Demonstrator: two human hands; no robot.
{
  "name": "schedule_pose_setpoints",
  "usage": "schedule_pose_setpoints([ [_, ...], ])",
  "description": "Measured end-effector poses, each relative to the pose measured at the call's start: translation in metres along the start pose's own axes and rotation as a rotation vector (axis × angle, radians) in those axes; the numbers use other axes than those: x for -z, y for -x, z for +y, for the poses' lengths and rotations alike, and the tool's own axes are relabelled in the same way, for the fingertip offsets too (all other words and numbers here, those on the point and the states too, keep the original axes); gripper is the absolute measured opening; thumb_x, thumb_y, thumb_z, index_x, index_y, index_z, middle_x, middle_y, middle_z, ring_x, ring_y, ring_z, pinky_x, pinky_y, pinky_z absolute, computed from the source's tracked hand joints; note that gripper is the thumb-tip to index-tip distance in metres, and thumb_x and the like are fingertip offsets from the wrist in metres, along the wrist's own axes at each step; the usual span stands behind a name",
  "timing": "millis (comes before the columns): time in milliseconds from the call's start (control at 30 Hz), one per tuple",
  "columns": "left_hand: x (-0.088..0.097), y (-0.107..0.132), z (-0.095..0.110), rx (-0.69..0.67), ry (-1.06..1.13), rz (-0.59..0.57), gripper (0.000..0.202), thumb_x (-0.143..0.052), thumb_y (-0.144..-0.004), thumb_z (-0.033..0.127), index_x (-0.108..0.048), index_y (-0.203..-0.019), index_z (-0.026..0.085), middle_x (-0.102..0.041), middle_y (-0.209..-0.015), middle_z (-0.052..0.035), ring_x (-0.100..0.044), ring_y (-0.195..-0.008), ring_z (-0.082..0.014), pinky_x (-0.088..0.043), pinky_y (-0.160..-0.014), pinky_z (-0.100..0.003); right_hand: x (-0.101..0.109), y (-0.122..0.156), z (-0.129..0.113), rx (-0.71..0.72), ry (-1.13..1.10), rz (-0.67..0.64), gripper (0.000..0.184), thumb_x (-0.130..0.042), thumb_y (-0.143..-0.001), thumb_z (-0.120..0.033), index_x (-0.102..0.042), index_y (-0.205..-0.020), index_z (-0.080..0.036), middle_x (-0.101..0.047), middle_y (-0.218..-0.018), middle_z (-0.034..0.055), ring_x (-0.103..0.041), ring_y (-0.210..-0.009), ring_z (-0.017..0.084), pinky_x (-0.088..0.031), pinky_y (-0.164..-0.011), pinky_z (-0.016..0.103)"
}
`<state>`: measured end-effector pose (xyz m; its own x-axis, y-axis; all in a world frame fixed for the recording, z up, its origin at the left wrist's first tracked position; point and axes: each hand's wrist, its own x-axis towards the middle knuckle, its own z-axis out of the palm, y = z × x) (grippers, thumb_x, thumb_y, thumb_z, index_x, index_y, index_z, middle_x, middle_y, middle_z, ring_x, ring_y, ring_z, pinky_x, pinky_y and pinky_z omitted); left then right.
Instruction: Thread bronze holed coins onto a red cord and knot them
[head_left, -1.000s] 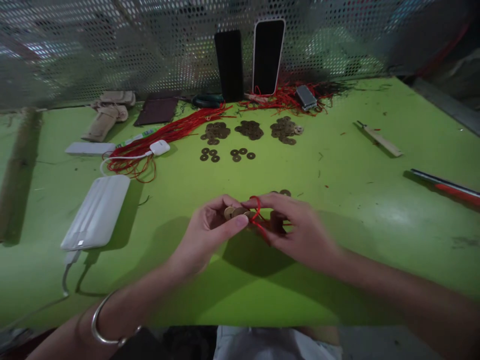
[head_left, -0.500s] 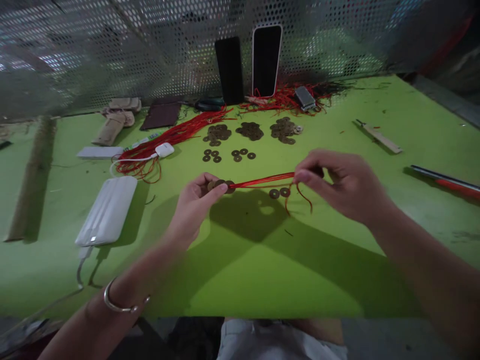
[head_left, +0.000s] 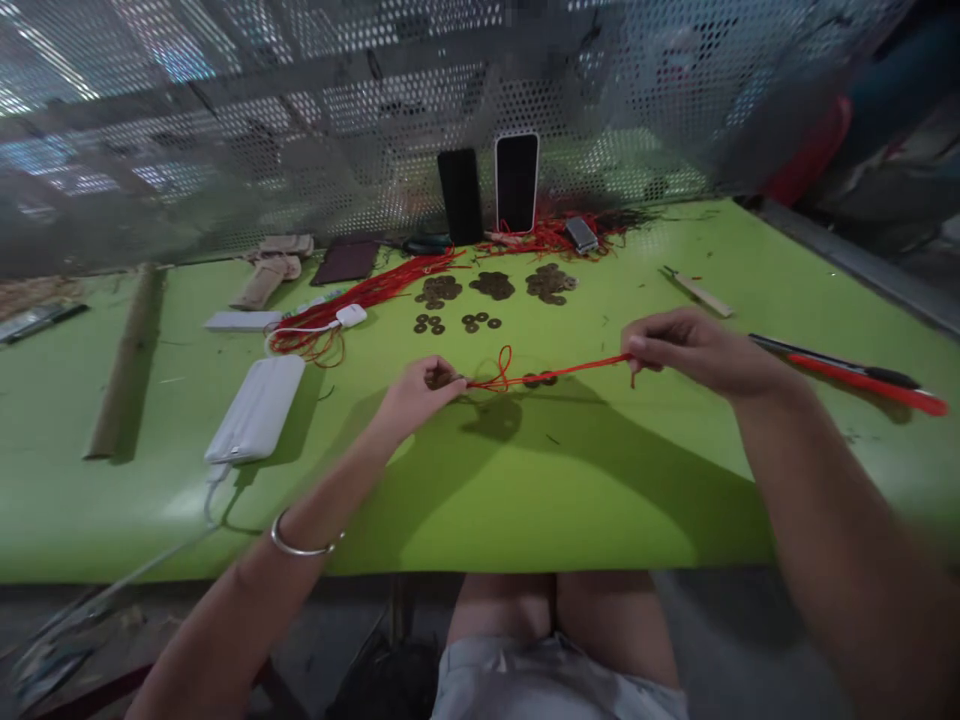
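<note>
A red cord (head_left: 581, 368) runs taut between my two hands, low over the green table. My left hand (head_left: 420, 395) pinches its left end; something dark shows at those fingertips, perhaps coins, too small to make out. A small loose loop stands up from the cord near the left fingers. At the other end, my right hand (head_left: 686, 348) is closed on the cord, and a short tail hangs below the thumb. Behind the cord lie a few dark holed coins (head_left: 541, 379). Two small groups of coins (head_left: 480, 322) and three larger coin piles (head_left: 491, 285) sit farther back.
A bundle of red cords (head_left: 375, 290) lies back left, near a white power bank (head_left: 256, 408) with a cable. Two phones (head_left: 517, 185) lean on the perforated metal screen. A wooden stick (head_left: 127, 365) is at left; a light-handled tool (head_left: 697, 292) and red-and-black pens (head_left: 855, 378) are at right.
My hands are farther apart, the right one having moved rightward. Several straight strands have given way to a cord with a loop. Coins plain in my left fingers before are now barely visible.
</note>
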<state>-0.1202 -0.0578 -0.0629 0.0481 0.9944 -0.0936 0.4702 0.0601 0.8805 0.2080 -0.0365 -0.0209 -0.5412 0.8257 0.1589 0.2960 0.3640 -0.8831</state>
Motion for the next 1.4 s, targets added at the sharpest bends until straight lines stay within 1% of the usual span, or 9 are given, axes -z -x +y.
schedule_pose_setpoints([
  [133,0.003,-0.003,-0.007,-0.024,0.045,0.089,0.026,-0.074,-0.062,0.037,-0.062,-0.072,0.016,-0.062,-0.068,-0.0012,-0.056,-0.069,-0.0141,-0.04,-0.067,-0.028,-0.009,-0.001,0.009,-0.035,0.041,0.139,0.04,-0.063,-0.073,-0.056,-0.063,-0.062,-0.017,-0.059,-0.06,0.0013,-0.049,-0.057,0.011,-0.036,-0.055,0.025],
  [233,0.007,0.006,-0.003,-0.065,0.133,0.117,0.026,-0.069,-0.065,0.038,-0.059,-0.075,0.016,-0.062,-0.07,-0.0014,-0.056,-0.068,-0.013,-0.04,-0.067,-0.027,-0.017,0.001,0.012,0.025,-0.114,0.206,0.035,-0.064,-0.074,-0.054,-0.066,-0.068,-0.019,-0.063,-0.07,0.0024,-0.053,-0.065,0.013,-0.04,-0.061,0.026],
  [400,-0.003,0.031,0.013,-0.176,0.244,-0.018,0.033,-0.063,-0.069,0.049,-0.054,-0.075,0.017,-0.063,-0.078,-0.0034,-0.059,-0.075,-0.0133,-0.043,-0.071,-0.026,-0.024,0.019,0.003,0.236,-0.602,0.461,0.045,-0.068,-0.067,-0.057,-0.044,-0.053,-0.021,-0.045,-0.06,-0.002,-0.047,-0.061,0.012,-0.041,-0.058,0.025],
  [500,-0.019,0.034,0.019,-0.209,0.212,-0.101,0.035,-0.064,-0.067,0.05,-0.055,-0.076,0.017,-0.064,-0.079,-0.0045,-0.06,-0.076,-0.0144,-0.044,-0.071,-0.026,-0.027,0.026,0.001,0.218,-0.65,0.58,0.054,-0.06,-0.066,-0.066,-0.034,-0.054,-0.021,-0.037,-0.058,-0.0026,-0.044,-0.057,0.012,-0.042,-0.057,0.026],
  [600,-0.026,0.026,0.016,-0.199,0.092,-0.102,0.032,-0.065,-0.066,0.047,-0.058,-0.075,0.017,-0.064,-0.074,-0.0043,-0.059,-0.071,-0.0148,-0.044,-0.068,-0.027,-0.03,0.024,0.01,0.148,-0.523,0.612,0.052,-0.051,-0.068,-0.071,-0.036,-0.057,-0.022,-0.041,-0.059,-0.002,-0.046,-0.057,0.012,-0.043,-0.058,0.027],
  [733,-0.018,0.015,0.004,-0.168,-0.18,0.029,0.027,-0.069,-0.062,0.043,-0.061,-0.068,0.017,-0.062,-0.067,-0.0043,-0.057,-0.069,-0.0188,-0.043,-0.07,-0.033,-0.032,0.015,0.026,0.053,-0.306,0.526,0.05,-0.054,-0.066,-0.072,-0.051,-0.062,-0.022,-0.05,-0.06,-0.0009,-0.049,-0.056,0.012,-0.042,-0.056,0.027],
  [900,-0.01,0.019,-0.005,-0.214,-0.467,0.203,0.03,-0.065,-0.07,0.044,-0.066,-0.084,0.017,-0.063,-0.098,-0.0114,-0.051,-0.103,-0.0305,-0.034,-0.095,-0.048,-0.034,0.017,0.032,-0.134,0.044,0.438,0.047,-0.062,-0.067,-0.064,-0.06,-0.058,-0.018,-0.055,-0.054,0.0021,-0.042,-0.046,0.011,-0.032,-0.049,0.027],
  [1067,-0.014,0.033,-0.006,-0.319,-0.598,0.168,0.038,-0.058,-0.079,0.041,-0.061,-0.112,0.022,-0.057,-0.122,-0.0105,-0.045,-0.118,-0.0301,-0.026,-0.104,-0.05,-0.033,0.021,0.033,-0.249,0.247,0.46,0.034,-0.059,-0.076,-0.049,-0.063,-0.064,-0.018,-0.06,-0.06,0.0057,-0.044,-0.049,0.014,-0.031,-0.051,0.029],
  [1400,-0.01,0.038,-0.008,-0.328,-0.669,0.166,0.025,-0.056,-0.082,0.024,-0.067,-0.104,0.023,-0.065,-0.111,-0.0082,-0.055,-0.106,-0.0263,-0.035,-0.099,-0.047,-0.026,0.03,0.034,-0.288,0.283,0.681,0.027,-0.059,-0.075,-0.044,-0.06,-0.065,-0.019,-0.062,-0.071,0.0099,-0.054,-0.066,0.022,-0.039,-0.062,0.035],
])
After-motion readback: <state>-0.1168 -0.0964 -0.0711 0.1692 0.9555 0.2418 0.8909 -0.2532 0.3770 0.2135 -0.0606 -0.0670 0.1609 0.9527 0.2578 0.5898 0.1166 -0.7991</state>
